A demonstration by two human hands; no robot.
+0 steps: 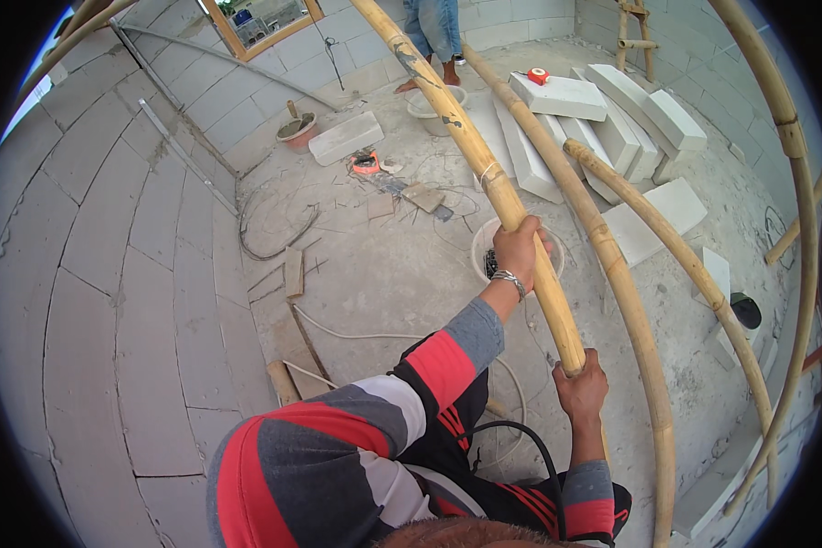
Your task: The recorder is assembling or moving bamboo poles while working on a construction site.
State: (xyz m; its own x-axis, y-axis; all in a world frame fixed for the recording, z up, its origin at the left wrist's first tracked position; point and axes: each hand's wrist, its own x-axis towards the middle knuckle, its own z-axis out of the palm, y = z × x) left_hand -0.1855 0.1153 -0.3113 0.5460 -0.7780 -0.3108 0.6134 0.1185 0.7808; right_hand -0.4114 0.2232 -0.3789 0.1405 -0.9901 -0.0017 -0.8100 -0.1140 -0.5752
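A long yellow bamboo pole slants up from near my body to the top of the view, with grey smears on its upper part. My left hand is wrapped round it, a metal bracelet at the wrist. Lower down, my right hand is closed round the pole close to its near end. Just behind my left hand a white bucket stands on the floor, with small dark things in it. Right of my hands, a second bamboo pole runs alongside, apart from the one I hold.
More bamboo poles cross the right side. White blocks are piled at the back right, with a red tape measure on top. A person stands at the back. Block walls rise left and behind. A cable lies on the floor.
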